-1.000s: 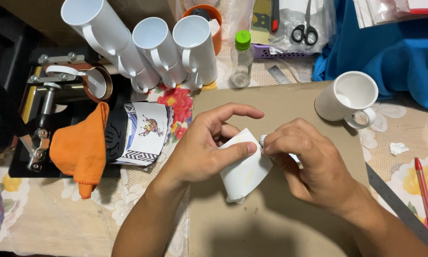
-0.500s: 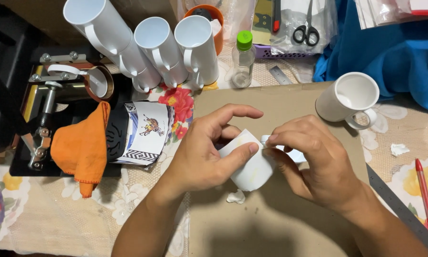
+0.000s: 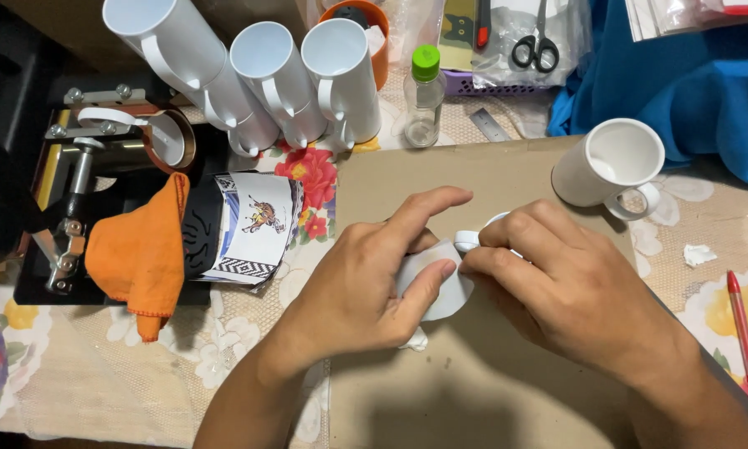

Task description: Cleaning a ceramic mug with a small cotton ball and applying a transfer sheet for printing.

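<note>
head view shows the white mug (image 3: 440, 287) lying on the brown board (image 3: 474, 183), now rolled over more than a moment ago (a little scrap sits under it), with the left hand (image 3: 366, 291) and right hand (image 3: 557, 299) wrapped snugly around it.

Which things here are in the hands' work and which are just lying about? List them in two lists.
In hand:
- left hand
- right hand
- white mug, held on its side by both
- brown mat beneath it

Lying about:
- three white mugs
- single white mug
- small bottle, green cap
- scissors
- orange cloth
- printed sheets
- red pen
</note>
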